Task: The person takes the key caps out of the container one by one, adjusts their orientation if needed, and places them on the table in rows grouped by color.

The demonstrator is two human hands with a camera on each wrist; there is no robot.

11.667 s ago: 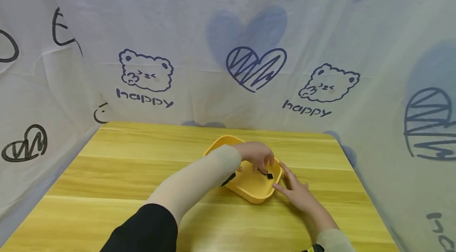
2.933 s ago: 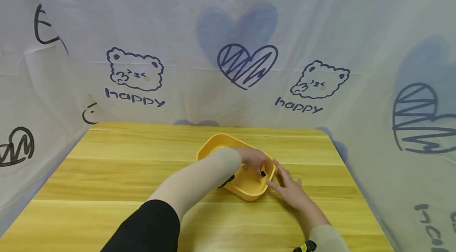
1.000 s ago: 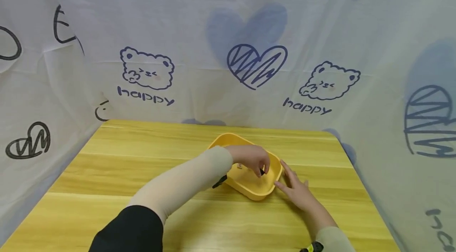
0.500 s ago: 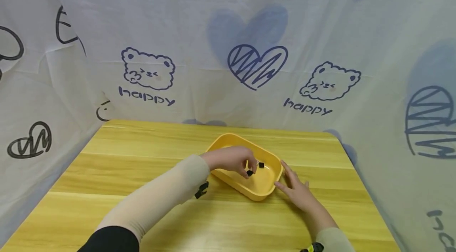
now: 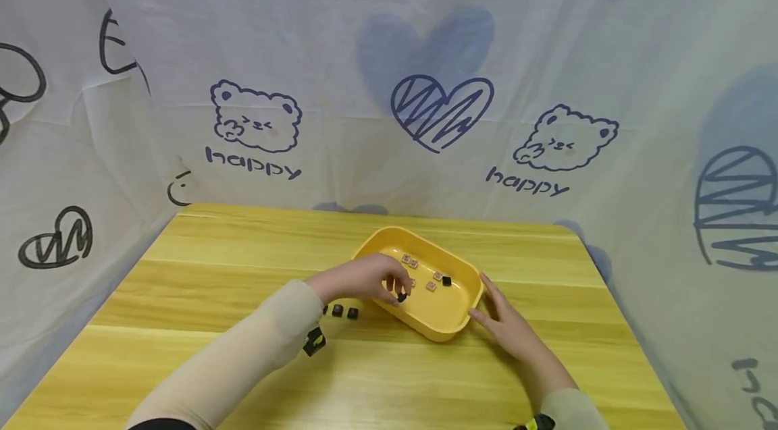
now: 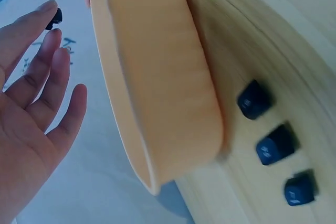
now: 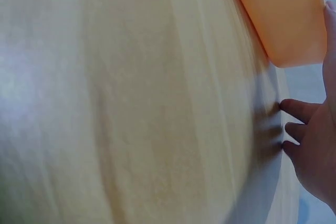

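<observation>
My left hand (image 5: 372,277) pinches a black keycap (image 6: 55,19) between thumb and index finger, over the near left side of a yellow plastic box (image 5: 419,327). The other fingers of that hand are spread in the left wrist view. Inside the box lie several small pinkish keycaps (image 5: 431,286) and one black keycap (image 5: 446,281). My right hand (image 5: 509,327) rests at the box's right end, thumb and index finger against the rim, fingers spread. On the table left of the box stand black keycaps (image 6: 275,144) with light markings, in a row.
The wooden table (image 5: 486,383) bears the box near its middle. A white cloth (image 5: 340,79) with hearts and bears hangs behind the table and at both sides. Black-and-yellow wrist devices (image 5: 314,341) sit on both forearms.
My left hand has moved left across the box with a black keycap, uncovering the pinkish keycaps and another black one. The row of keycaps on the table has come into view. My right hand stays put.
</observation>
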